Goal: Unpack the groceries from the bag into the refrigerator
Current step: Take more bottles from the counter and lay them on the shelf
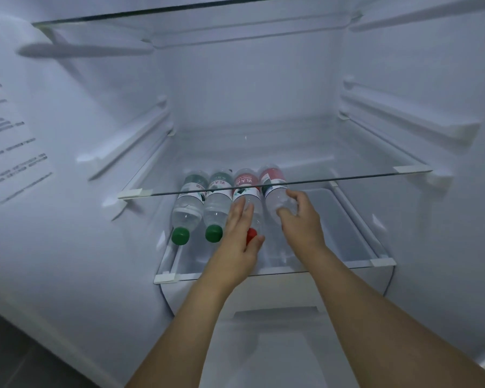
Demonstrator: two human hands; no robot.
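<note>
Head view: open fridge (249, 88), white interior, lit from inside. Glass shelf (347, 177) crosses mid-frame; a lower glass shelf (356, 261) sits above a white drawer (277, 289). A second glass shelf runs along the top edge. Side rails on both walls; printed label on the left wall (9, 141), text blurred. Four bottles lie on their sides on the lower shelf, side by side, caps toward the camera: green btl 1 (186, 211) far left, green btl 2 (216, 208) touching it, red btl 1 (254, 214) next, red btl 2 (277, 197) at right. Left hand (240, 233): fingers straight, laid flat on red btl 1, thumb beside its red cap (251, 235). Right hand (301, 219): fingers curled round red btl 2 near the neck end; its cap is hidden by the hand. Both forearms are bare and reach in from the bottom of the frame. Right part of the lower shelf holds nothing.
</note>
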